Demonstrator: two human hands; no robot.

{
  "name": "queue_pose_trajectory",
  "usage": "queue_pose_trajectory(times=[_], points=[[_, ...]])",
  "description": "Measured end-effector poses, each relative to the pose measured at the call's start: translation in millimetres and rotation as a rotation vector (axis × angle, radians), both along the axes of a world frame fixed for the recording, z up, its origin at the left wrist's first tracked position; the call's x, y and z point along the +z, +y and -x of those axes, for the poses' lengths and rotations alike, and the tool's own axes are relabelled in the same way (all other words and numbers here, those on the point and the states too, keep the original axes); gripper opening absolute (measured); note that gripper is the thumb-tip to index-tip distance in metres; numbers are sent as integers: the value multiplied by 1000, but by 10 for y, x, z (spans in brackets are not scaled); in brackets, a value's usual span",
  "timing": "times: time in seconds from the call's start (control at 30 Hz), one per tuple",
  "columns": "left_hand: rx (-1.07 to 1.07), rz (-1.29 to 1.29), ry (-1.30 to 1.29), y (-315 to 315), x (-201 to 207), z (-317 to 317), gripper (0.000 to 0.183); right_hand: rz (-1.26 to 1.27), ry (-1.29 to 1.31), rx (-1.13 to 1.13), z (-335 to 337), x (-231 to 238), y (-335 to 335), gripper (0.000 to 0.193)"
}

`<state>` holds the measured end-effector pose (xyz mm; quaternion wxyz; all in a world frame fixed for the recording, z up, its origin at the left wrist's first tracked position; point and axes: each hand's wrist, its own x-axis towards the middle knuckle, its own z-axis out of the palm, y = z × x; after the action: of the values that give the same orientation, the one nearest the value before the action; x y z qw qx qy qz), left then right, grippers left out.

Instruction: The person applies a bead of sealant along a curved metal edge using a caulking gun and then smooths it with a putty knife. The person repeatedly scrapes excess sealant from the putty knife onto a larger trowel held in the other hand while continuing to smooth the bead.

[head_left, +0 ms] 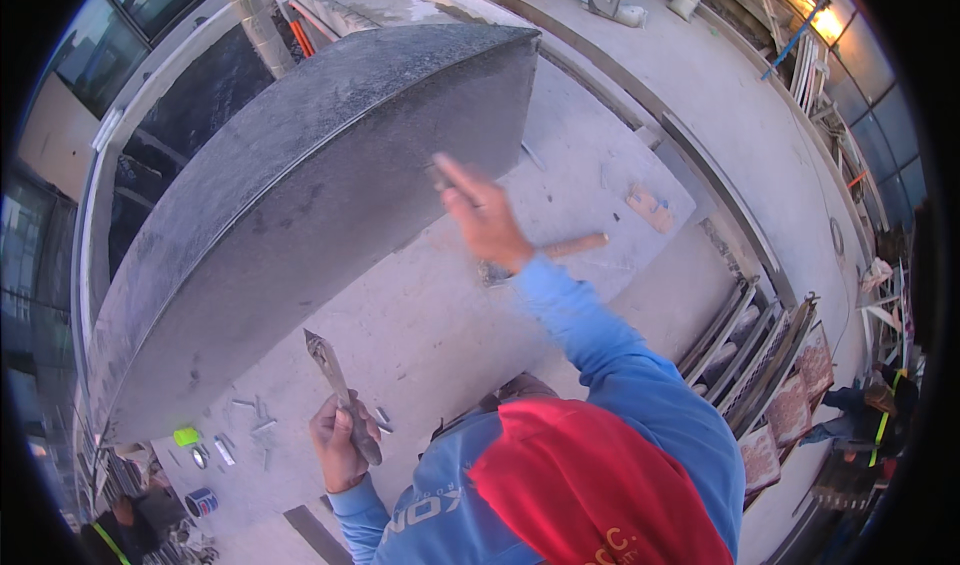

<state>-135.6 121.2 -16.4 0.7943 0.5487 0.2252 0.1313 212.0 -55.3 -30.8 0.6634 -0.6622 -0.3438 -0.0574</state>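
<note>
Left hand [342, 443]: fingers wrapped round a trowel [328, 361], or a trowel-like tool, with its pointed end up and away from the body, low and to the left of centre. We read the grip as mid-tool: the pointed end sticks out above the fist, the rounded end below, probably just to carry it clear of the wall.

Right hand [488, 223]: arm stretched toward the grey face of the curved wall [350, 190], fingers out front. Motion blur there; a small dark bit shows by the fingertips, but we cannot tell whether it's held, or whether the hand touches the wall or is just short of it.

A wooden-handled tool [580, 245] lies on the pale floor [420, 315] beyond the right wrist, likely put down within reach. Its head is partly behind the sleeve [580, 315], so we can't name the kind.

Metal bits [224, 451], a bright green block [186, 436] and a blue can [201, 503] sit by the wall's near left end. The red hood [600, 475] hides the floor under it. Lens rim cuts off both side edges; co-worker [880, 415] at far right is too small to read.
</note>
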Motion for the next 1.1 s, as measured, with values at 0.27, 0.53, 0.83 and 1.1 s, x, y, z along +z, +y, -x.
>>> queue_pose_trajectory(times=[0.27, 0.53, 0.83, 1.1], points=[[40, 39, 16, -207, -76, -231, 56, 422, -121, -291, -1019, 862, -1153, 45], [42, 48, 39, -565, -93, -558, 56, 864, -1024, 103, -2148, 2061, -465, 39], [173, 41, 60, -973, -66, -688, 56, 941, -1057, 672, -2573, 2165, 420, 36], [241, 35, 94, -1090, -35, -830, 50, 1101, -997, 675, -3116, 2303, -188, 40]])
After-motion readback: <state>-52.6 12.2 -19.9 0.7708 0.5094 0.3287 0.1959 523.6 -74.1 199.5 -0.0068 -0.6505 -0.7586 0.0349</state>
